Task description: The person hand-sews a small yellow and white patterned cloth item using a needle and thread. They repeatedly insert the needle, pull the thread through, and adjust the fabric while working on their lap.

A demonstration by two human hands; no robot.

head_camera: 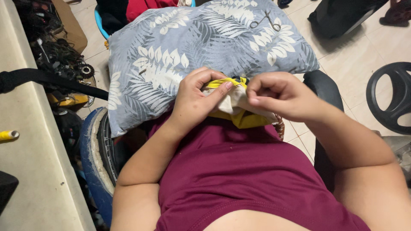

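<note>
My left hand and my right hand both pinch a small piece of yellow and white cloth held over my lap, just above my maroon shirt. The fingers of both hands are closed on the cloth's upper edge, thumbs nearly meeting. The cloth rests against the near edge of a grey pillow with a white leaf print. A pair of metal scissors lies on the far right part of the pillow, well beyond both hands.
A beige table top runs along the left, with a yellow object on it. A black strap crosses from it. Tangled cables lie at the back left. A black ring-shaped object stands on the tiled floor at right.
</note>
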